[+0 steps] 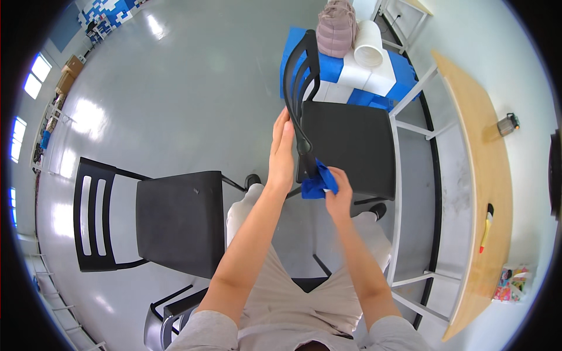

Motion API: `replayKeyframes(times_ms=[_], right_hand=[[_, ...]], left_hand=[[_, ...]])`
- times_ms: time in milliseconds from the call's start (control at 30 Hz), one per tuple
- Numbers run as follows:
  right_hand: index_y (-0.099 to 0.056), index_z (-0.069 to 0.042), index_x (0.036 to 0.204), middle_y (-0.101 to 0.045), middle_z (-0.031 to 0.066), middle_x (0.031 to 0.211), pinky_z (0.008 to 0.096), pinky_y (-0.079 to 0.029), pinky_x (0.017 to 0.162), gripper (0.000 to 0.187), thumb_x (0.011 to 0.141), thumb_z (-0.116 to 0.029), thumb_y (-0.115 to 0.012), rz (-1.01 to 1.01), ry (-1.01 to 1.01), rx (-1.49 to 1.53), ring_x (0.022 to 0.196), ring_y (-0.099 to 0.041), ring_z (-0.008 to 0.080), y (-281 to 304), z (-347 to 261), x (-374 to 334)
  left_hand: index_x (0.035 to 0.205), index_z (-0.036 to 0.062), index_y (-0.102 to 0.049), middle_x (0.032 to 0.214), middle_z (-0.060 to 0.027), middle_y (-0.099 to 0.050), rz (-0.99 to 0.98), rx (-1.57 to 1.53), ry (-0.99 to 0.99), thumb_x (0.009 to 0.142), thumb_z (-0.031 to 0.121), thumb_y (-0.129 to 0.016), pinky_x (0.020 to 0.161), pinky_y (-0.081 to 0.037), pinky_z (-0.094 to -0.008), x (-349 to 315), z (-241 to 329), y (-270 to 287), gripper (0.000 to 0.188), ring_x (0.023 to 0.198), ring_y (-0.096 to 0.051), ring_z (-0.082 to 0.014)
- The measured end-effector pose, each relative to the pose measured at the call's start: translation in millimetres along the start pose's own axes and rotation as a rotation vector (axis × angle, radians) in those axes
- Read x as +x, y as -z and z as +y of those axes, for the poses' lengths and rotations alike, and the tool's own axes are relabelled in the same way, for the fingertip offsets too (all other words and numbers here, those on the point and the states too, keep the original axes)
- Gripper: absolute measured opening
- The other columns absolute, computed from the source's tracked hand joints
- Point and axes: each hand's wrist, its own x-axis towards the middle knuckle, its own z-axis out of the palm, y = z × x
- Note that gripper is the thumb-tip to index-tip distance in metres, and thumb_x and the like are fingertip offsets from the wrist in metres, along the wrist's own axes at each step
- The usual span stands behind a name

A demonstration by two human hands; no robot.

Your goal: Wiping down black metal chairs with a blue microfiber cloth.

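Note:
A black chair [350, 146] with a slatted backrest [287, 76] stands just in front of me, its back toward my left. My left hand [281, 153] lies along the outer side of that backrest, fingers stretched out and pointing away from me. Closed on a blue cloth [316, 184], my right hand [339, 193] presses it against the lower near end of the backrest frame, by the seat's near corner. Part of the frame there is hidden by the cloth.
Another black chair [178, 219] stands to my left, and a metal-framed chair [161, 327] is behind it. Along the right wall runs a wooden table [477, 158] holding a bottle [508, 124] and a cutter [486, 231]. Blue and white blocks [374, 76] lie ahead with a bag [336, 29].

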Motion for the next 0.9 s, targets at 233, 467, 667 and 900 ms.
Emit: replayKeyframes(times_ms=[233, 467, 667, 900], right_hand=[[-0.064, -0.001, 0.101, -0.058, 0.0108, 0.104, 0.0322, -0.044, 0.089, 0.041, 0.064, 0.01, -0.052, 0.009, 0.315, 0.182, 0.099, -0.058, 0.0266, 31, -117, 72], [-0.065, -0.004, 0.091, -0.054, 0.0062, 0.095, 0.0323, -0.045, 0.081, 0.024, 0.068, 0.001, -0.063, -0.52, 0.36, 0.05, 0.088, -0.055, 0.0242, 13, -131, 126], [-0.063, 0.001, 0.089, -0.056, 0.0087, 0.097, 0.0324, -0.044, 0.084, 0.02, 0.069, 0.001, -0.061, -0.572, 0.493, 0.016, 0.092, -0.057, 0.0258, -23, -119, 181], [-0.064, 0.001, 0.092, -0.057, 0.0113, 0.098, 0.0361, -0.044, 0.085, 0.025, 0.067, 0.004, -0.062, -0.291, 0.584, -0.27, 0.097, -0.055, 0.0293, -67, -82, 263]], left_hand=[[0.131, 0.0033, -0.043, 0.127, -0.009, -0.049, 0.044, -0.124, -0.001, 0.097, 0.033, -0.044, 0.102, -0.033, -0.0335, -12, -43, 22, 0.045, 0.119, -0.045, -0.0181], [0.134, 0.0047, -0.036, 0.12, -0.0048, -0.048, 0.068, 0.017, -0.098, 0.084, 0.023, -0.061, 0.097, -0.038, -0.0299, -31, -36, 5, 0.059, 0.114, -0.047, -0.0164], [0.132, 0.001, -0.038, 0.109, -0.0041, -0.051, -0.001, 0.041, -0.03, 0.083, 0.023, -0.065, 0.085, -0.042, -0.0302, -32, -36, 13, 0.06, 0.091, -0.049, -0.0133], [0.119, 0.0038, -0.05, 0.108, -0.0024, -0.053, 0.058, 0.628, -0.1, 0.073, 0.009, -0.069, 0.079, -0.043, -0.0273, -20, -16, -2, 0.05, 0.087, -0.052, -0.0128]])
